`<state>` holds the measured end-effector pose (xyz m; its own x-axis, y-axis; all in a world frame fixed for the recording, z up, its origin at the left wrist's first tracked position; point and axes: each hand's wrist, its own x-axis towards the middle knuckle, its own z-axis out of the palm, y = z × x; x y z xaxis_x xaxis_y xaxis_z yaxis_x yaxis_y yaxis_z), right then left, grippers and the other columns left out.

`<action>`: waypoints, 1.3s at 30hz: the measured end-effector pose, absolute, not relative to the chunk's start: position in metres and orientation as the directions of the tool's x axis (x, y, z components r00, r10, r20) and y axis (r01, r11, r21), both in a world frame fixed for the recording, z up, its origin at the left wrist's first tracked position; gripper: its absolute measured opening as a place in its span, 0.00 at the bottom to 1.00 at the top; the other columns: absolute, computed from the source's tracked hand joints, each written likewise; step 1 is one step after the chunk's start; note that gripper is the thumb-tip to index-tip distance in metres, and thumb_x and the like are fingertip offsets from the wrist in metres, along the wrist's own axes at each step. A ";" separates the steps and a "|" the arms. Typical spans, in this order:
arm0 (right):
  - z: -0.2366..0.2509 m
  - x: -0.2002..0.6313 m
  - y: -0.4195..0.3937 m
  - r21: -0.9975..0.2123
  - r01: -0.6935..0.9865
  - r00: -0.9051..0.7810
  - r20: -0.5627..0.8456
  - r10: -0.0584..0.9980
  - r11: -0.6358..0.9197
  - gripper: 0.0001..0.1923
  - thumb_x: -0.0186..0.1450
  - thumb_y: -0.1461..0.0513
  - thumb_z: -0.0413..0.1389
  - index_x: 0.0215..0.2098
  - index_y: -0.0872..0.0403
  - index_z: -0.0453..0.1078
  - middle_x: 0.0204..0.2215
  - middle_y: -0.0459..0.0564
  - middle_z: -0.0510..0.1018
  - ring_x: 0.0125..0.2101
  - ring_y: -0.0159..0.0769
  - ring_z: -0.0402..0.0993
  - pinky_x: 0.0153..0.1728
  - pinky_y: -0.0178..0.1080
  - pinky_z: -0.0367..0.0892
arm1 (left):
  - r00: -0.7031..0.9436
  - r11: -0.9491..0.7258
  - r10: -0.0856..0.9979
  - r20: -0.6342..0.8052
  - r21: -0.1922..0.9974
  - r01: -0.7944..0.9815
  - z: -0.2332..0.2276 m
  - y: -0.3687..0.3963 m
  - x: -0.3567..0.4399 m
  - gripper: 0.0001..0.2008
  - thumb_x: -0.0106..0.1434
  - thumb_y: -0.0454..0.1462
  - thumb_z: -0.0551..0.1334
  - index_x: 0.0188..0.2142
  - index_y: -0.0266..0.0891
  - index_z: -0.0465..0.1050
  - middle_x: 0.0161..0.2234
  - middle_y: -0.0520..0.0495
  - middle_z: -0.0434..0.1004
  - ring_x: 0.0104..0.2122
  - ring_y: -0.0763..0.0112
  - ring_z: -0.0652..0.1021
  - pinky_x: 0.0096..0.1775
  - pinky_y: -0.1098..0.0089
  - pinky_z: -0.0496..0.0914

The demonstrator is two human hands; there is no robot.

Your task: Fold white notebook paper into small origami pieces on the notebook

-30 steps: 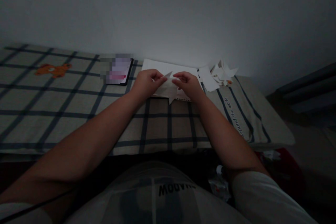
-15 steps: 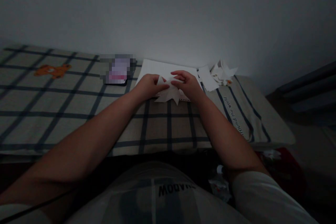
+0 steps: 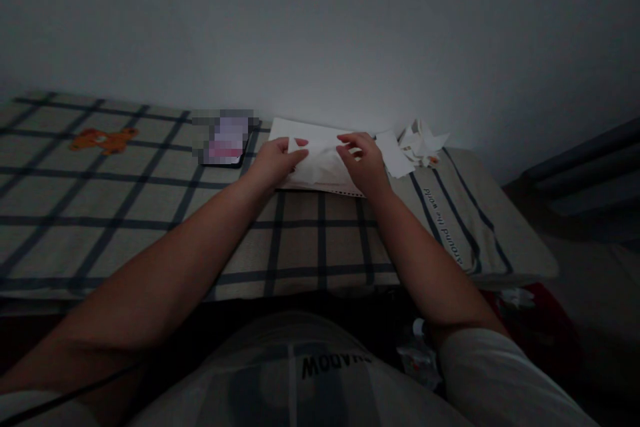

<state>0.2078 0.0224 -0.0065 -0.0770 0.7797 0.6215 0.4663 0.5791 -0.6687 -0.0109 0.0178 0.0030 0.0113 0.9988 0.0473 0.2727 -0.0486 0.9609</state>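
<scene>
A piece of white folded paper (image 3: pixel 323 161) lies between my two hands, low over a white notepad (image 3: pixel 295 125). My left hand (image 3: pixel 274 161) pinches its left end, thumb in front and fingers behind. At its right end, my right hand (image 3: pixel 367 161) has its thumb and bent fingertips close together on the paper's edge. The paper now looks flatter and wider, with faint creases. Its exact outline blends into the white sheet below, and its far side is hard to make out.
Right of the notepad lie a white paper strip (image 3: pixel 394 155) and folded paper shapes (image 3: pixel 424 143). A phone (image 3: pixel 227 137) and an orange bear-shaped piece (image 3: pixel 104 140) are on the left of the checked cloth (image 3: pixel 215 203). A plastic bottle (image 3: pixel 419 347) is below the edge.
The pointed, star-like folded paper has been turned or spread into a flatter, wider shape. My left hand has shifted slightly left, and the gap between the hands is larger.
</scene>
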 end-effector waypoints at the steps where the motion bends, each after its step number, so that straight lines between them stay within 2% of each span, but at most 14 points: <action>1: -0.004 0.208 0.020 -0.577 0.518 -0.124 0.680 0.723 0.632 0.09 0.68 0.57 0.59 0.46 0.49 0.77 0.45 0.54 0.79 0.47 0.43 0.75 0.45 0.48 0.73 | -0.027 -0.021 0.999 0.028 0.972 0.232 0.002 0.020 -0.011 0.21 0.60 0.38 0.66 0.53 0.39 0.78 0.30 0.50 0.77 0.23 0.74 0.73 0.27 0.72 0.69; 4: 0.001 0.207 0.011 -0.348 0.581 -0.341 0.717 0.608 0.736 0.13 0.69 0.52 0.61 0.50 0.46 0.77 0.50 0.54 0.78 0.54 0.47 0.72 0.57 0.55 0.66 | -0.091 0.050 0.995 -0.037 0.990 0.135 0.002 0.025 -0.014 0.27 0.61 0.35 0.66 0.61 0.40 0.72 0.36 0.47 0.79 0.23 0.76 0.74 0.29 0.71 0.74; 7: 0.000 0.202 0.007 -0.196 0.610 -0.503 0.653 0.566 0.768 0.20 0.66 0.51 0.66 0.54 0.45 0.76 0.57 0.54 0.77 0.58 0.50 0.70 0.59 0.54 0.62 | -0.078 0.066 0.995 -0.060 0.995 0.074 0.003 0.027 -0.015 0.29 0.63 0.35 0.66 0.64 0.40 0.68 0.41 0.43 0.81 0.24 0.77 0.75 0.32 0.69 0.77; 10: -0.004 0.199 0.010 -0.126 0.646 -0.534 0.630 0.563 0.753 0.11 0.72 0.61 0.58 0.50 0.48 0.78 0.50 0.54 0.82 0.54 0.46 0.74 0.56 0.50 0.63 | -0.015 0.089 0.996 -0.088 0.994 0.064 0.001 0.027 -0.014 0.30 0.63 0.36 0.66 0.65 0.41 0.67 0.40 0.42 0.82 0.25 0.74 0.78 0.34 0.67 0.78; 12: -0.007 0.200 0.013 -0.116 0.648 -0.534 0.636 0.558 0.752 0.12 0.73 0.64 0.54 0.47 0.50 0.80 0.45 0.54 0.84 0.48 0.43 0.76 0.50 0.47 0.66 | 0.020 0.063 0.998 -0.065 0.994 0.088 -0.002 0.027 -0.013 0.31 0.63 0.37 0.65 0.65 0.41 0.66 0.43 0.40 0.82 0.31 0.68 0.82 0.35 0.65 0.79; 14: -0.009 0.202 0.017 -0.121 0.671 -0.502 0.652 0.568 0.732 0.12 0.73 0.64 0.54 0.47 0.51 0.80 0.43 0.55 0.84 0.45 0.44 0.76 0.47 0.46 0.67 | -0.019 -0.105 0.993 0.112 0.967 0.232 -0.003 0.026 -0.014 0.29 0.64 0.40 0.63 0.64 0.38 0.66 0.52 0.35 0.80 0.43 0.60 0.83 0.39 0.63 0.79; 15: -0.010 0.203 0.018 -0.129 0.679 -0.485 0.660 0.574 0.723 0.12 0.73 0.64 0.54 0.47 0.52 0.80 0.42 0.55 0.84 0.45 0.44 0.76 0.47 0.46 0.68 | -0.047 -0.227 0.964 0.260 0.908 0.351 -0.003 0.024 -0.016 0.28 0.64 0.41 0.63 0.63 0.37 0.68 0.56 0.33 0.77 0.49 0.57 0.81 0.43 0.61 0.79; 16: -0.011 0.204 0.019 -0.142 0.682 -0.472 0.664 0.580 0.718 0.12 0.73 0.65 0.54 0.47 0.53 0.80 0.42 0.56 0.84 0.45 0.44 0.76 0.47 0.46 0.68 | -0.003 -0.364 0.912 0.411 0.811 0.459 -0.003 0.023 -0.017 0.28 0.64 0.41 0.61 0.62 0.36 0.69 0.60 0.32 0.74 0.55 0.54 0.78 0.48 0.57 0.78; 18: -0.012 0.204 0.021 -0.167 0.682 -0.452 0.669 0.590 0.712 0.13 0.73 0.65 0.54 0.46 0.54 0.81 0.42 0.57 0.84 0.44 0.45 0.76 0.48 0.46 0.69 | 0.193 -0.580 0.786 0.587 0.591 0.561 -0.001 0.018 -0.020 0.26 0.65 0.39 0.58 0.62 0.36 0.71 0.61 0.35 0.74 0.60 0.54 0.73 0.61 0.51 0.70; 21: -0.016 0.204 0.022 -0.175 0.687 -0.443 0.669 0.598 0.705 0.14 0.72 0.67 0.53 0.47 0.52 0.81 0.43 0.56 0.84 0.46 0.44 0.76 0.49 0.46 0.70 | 0.413 -0.706 0.685 0.601 0.407 0.579 0.001 0.013 -0.021 0.28 0.60 0.35 0.58 0.61 0.40 0.73 0.61 0.41 0.77 0.61 0.55 0.74 0.65 0.52 0.64; 24: -0.018 0.202 0.022 -0.151 0.680 -0.445 0.692 0.568 0.717 0.15 0.71 0.67 0.53 0.47 0.53 0.81 0.44 0.57 0.84 0.47 0.45 0.76 0.50 0.47 0.70 | 0.452 -0.712 0.667 0.591 0.329 0.620 0.000 0.011 -0.019 0.23 0.63 0.36 0.60 0.58 0.40 0.77 0.55 0.40 0.81 0.56 0.54 0.78 0.60 0.52 0.68; 29: -0.019 0.198 0.020 -0.140 0.689 -0.446 0.692 0.568 0.711 0.15 0.73 0.65 0.52 0.50 0.52 0.80 0.45 0.58 0.83 0.48 0.45 0.76 0.51 0.49 0.70 | 0.446 -0.709 0.659 0.606 0.302 0.637 -0.007 0.017 -0.024 0.12 0.66 0.35 0.61 0.44 0.44 0.82 0.46 0.43 0.87 0.50 0.55 0.83 0.54 0.53 0.71; 32: -0.019 0.196 0.019 -0.132 0.683 -0.427 0.726 0.540 0.718 0.17 0.73 0.65 0.50 0.53 0.52 0.78 0.46 0.58 0.83 0.48 0.45 0.76 0.53 0.50 0.71 | 0.417 -0.708 0.649 0.636 0.305 0.637 -0.011 0.018 -0.029 0.12 0.66 0.34 0.61 0.44 0.43 0.82 0.47 0.42 0.87 0.50 0.57 0.83 0.54 0.53 0.73; 39: -0.023 0.196 0.019 -0.045 0.685 -0.480 0.724 0.496 0.727 0.15 0.74 0.63 0.51 0.42 0.53 0.81 0.39 0.59 0.83 0.41 0.44 0.77 0.46 0.48 0.74 | 0.436 -0.713 0.647 0.625 0.295 0.636 -0.014 0.014 -0.030 0.11 0.66 0.35 0.63 0.45 0.44 0.83 0.47 0.42 0.86 0.50 0.58 0.83 0.54 0.55 0.76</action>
